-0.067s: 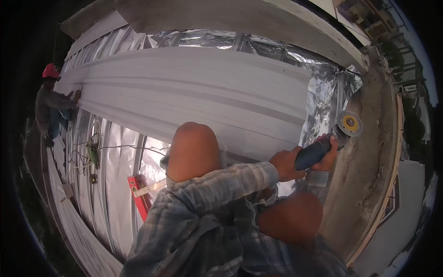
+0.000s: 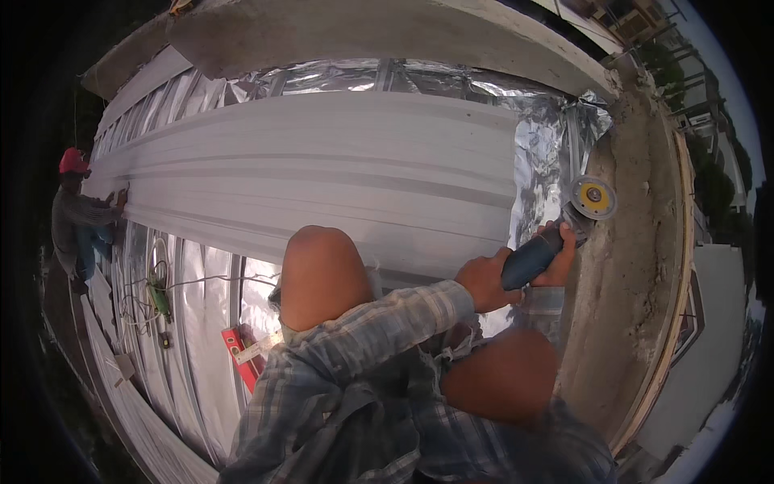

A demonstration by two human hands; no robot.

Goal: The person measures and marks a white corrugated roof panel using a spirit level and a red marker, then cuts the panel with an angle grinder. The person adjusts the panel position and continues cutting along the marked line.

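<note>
Pale metal sheeting (image 2: 322, 161) lies left of a rough concrete ledge (image 2: 621, 323), near which the grinder (image 2: 530, 261) sits in the closed grip of left hand (image 2: 485, 284) and right hand (image 2: 558, 270), apparently at a positioning step, the next move calling for steady control.

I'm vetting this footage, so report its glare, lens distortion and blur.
In the head view, bright glare breaks up the crinkled silver foil, while the pale ribbed sheet looks duller; in the head view, the fisheye bows the concrete ledge and blackens the corners; in the head view, the angle grinder shows no obvious blur, but the co-worker near the left rim is small and dim.
</note>
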